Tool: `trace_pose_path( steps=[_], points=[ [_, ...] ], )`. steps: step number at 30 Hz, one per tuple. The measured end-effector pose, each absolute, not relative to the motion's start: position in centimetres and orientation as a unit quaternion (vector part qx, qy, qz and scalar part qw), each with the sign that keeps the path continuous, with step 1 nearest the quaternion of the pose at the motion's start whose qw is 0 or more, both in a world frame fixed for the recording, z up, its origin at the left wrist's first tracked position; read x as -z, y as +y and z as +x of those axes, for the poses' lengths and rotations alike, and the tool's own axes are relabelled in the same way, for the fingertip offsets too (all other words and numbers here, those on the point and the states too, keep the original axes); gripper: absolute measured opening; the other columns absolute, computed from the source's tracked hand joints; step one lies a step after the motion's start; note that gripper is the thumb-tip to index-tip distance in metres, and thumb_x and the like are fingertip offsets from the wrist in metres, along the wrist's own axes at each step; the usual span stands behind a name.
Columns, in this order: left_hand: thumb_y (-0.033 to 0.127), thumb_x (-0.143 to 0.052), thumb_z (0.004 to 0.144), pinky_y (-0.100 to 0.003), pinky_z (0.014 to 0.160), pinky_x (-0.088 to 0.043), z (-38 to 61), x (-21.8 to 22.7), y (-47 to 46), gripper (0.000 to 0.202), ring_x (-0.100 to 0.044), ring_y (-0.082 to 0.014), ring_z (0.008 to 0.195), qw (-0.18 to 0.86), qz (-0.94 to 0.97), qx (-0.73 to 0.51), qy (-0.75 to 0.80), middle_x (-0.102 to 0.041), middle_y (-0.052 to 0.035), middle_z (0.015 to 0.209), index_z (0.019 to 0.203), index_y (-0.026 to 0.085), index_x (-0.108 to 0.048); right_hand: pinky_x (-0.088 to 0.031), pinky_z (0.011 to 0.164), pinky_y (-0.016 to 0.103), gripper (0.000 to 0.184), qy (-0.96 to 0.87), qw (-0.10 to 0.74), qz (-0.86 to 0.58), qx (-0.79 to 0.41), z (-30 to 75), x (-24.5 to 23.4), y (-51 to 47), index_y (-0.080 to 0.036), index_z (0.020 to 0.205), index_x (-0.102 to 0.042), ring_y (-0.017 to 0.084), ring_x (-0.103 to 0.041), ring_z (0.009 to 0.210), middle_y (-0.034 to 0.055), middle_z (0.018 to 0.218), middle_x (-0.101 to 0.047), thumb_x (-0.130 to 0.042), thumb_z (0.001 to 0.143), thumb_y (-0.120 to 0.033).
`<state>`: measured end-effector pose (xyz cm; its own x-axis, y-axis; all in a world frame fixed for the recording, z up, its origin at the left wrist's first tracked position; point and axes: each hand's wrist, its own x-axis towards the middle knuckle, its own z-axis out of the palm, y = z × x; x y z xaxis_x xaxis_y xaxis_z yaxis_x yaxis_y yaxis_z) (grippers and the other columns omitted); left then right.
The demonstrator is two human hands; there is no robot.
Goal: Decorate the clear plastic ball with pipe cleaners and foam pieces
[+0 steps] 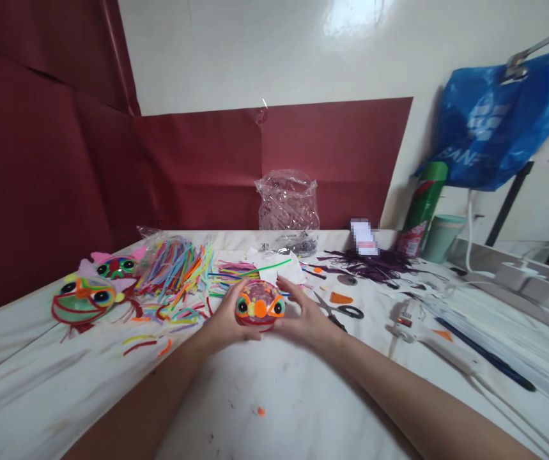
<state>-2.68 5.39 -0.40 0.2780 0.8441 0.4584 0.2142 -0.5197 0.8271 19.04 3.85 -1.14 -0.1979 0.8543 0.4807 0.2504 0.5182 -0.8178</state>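
Over the middle of the table, my left hand (pixel 229 319) and my right hand (pixel 307 317) hold a small round animal-face craft (pixel 261 308) between them. It has a reddish, see-through body, two googly eyes ringed in green and orange, an orange nose and a red rim below. My left fingers wrap its left side. On the right, my curved thumb and fingers reach its edge, with a gap at the palm. Black-handled scissors (pixel 339 313) lie just beyond my right hand. A white paper (pixel 274 271) with a green pipe cleaner (pixel 274 265) lies behind the craft.
Two finished-looking animal-face crafts (pixel 82 305) sit at left, beside piled colourful pipe cleaners (pixel 173 271). Purple strands (pixel 374 265), a phone (pixel 364 237) and a green can (pixel 422 204) stand farther back. A glue gun (pixel 440 348) with its cord and a dark pen (pixel 485 352) lie right.
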Motion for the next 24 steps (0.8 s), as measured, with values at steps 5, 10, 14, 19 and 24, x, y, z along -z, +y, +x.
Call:
trace_pose_path(
  steps=[5,10,14,19,24],
  points=[
    [0.059,-0.055,0.073,-0.042,0.099,-0.038,-3.2,0.1,6.5,0.063,-0.046,-0.0275,0.121,0.342,0.576,-0.630,0.393,-0.049,-0.0154,0.130,0.122,0.020,-0.045,-0.049,0.079,0.035,0.044,-0.494,0.669,-0.491,-0.258,22.1,-1.1,5.9,-0.016,0.103,-0.059,0.022,-0.062,0.090,0.0098,0.097,-0.067,-0.049,0.079,-0.052],
    [0.060,-0.042,0.081,-0.041,0.091,-0.042,-3.5,0.4,6.9,0.046,-0.055,-0.0221,0.108,0.332,0.475,-0.675,0.456,-0.058,-0.0107,0.118,0.108,0.024,-0.051,-0.049,0.061,0.029,0.035,-0.430,0.669,-0.562,-0.228,25.3,-1.5,7.7,-0.015,0.091,-0.059,0.021,-0.063,0.078,0.0091,0.085,-0.068,-0.049,0.075,-0.044],
    [0.059,-0.044,0.081,-0.039,0.089,-0.042,-3.1,0.2,6.2,0.044,-0.055,-0.0218,0.108,0.325,0.480,-0.676,0.454,-0.058,-0.0087,0.115,0.107,0.024,-0.052,-0.049,0.061,0.028,0.029,-0.467,0.612,-0.599,-0.219,25.8,-1.4,9.0,-0.015,0.090,-0.062,0.020,-0.063,0.076,0.0068,0.083,-0.069,-0.050,0.073,-0.035],
    [0.057,-0.045,0.081,-0.038,0.091,-0.041,-3.0,-0.2,5.8,0.043,-0.055,-0.0215,0.108,0.324,0.471,-0.689,0.446,-0.058,-0.0081,0.115,0.106,0.023,-0.053,-0.045,0.079,0.032,0.028,-0.537,0.502,-0.652,-0.184,25.8,-2.0,11.8,-0.014,0.098,-0.064,0.023,-0.062,0.091,0.0103,0.096,-0.069,-0.056,0.074,-0.026],
    [0.054,-0.048,0.081,-0.038,0.093,-0.040,-2.9,-0.4,5.7,0.041,-0.054,-0.0225,0.109,0.315,0.483,-0.689,0.439,-0.060,-0.0075,0.113,0.105,0.021,-0.054,-0.044,0.086,0.038,0.038,-0.564,0.391,-0.704,-0.181,25.8,-2.2,14.4,-0.009,0.113,-0.056,0.026,-0.060,0.097,0.0163,0.104,-0.065,-0.056,0.083,-0.033]
  ],
)
